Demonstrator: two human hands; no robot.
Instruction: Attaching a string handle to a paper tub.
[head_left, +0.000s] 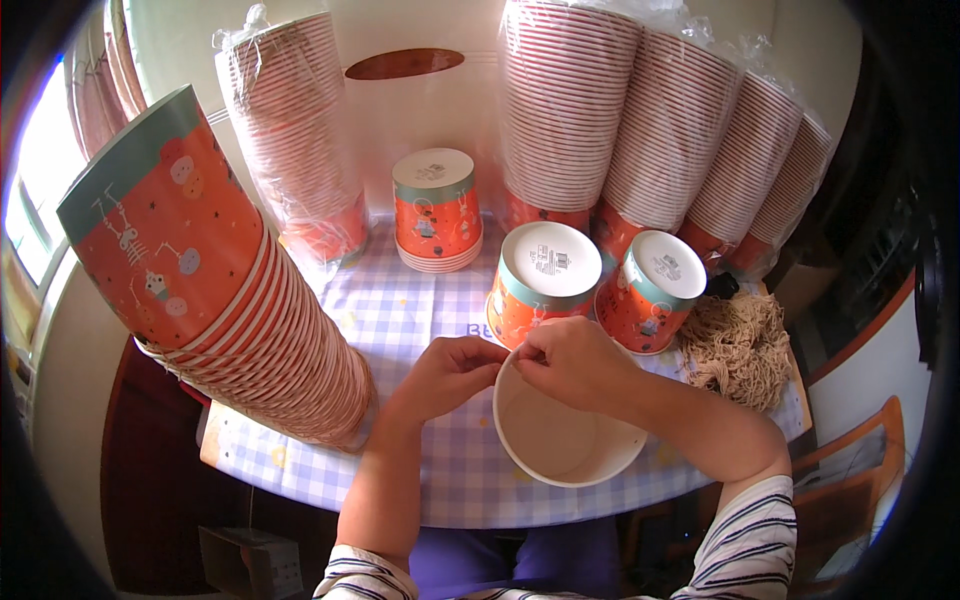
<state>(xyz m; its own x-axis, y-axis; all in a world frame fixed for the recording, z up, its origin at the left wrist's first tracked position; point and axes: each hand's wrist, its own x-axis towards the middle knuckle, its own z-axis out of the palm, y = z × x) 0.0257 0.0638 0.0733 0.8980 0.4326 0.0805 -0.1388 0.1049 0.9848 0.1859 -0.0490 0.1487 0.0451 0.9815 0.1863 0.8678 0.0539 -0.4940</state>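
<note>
A white-lined paper bucket point(565, 440) is tilted with its open mouth toward me at the table's front edge. My right hand point(578, 362) reaches over its far rim, fingers pinched at the edge. Against the rim's left side, my left hand point(452, 376) is closed in a pinch, its fingertips close to the right hand's. Anything thin between the fingertips is too small to make out. Just beyond the hands stand two upside-down orange buckets with green bands, one nearer the middle point(545, 275) and one to the right point(655, 290). Beside the right one lies a heap of beige strings point(740, 345).
A tall nested stack of orange buckets point(240, 290) leans in view at the left. Plastic-wrapped bucket stacks stand at the back left point(290, 130) and back right point(570, 100). A short inverted stack point(437, 215) sits between them on the checkered tablecloth point(400, 310). A wooden chair point(850, 470) is at right.
</note>
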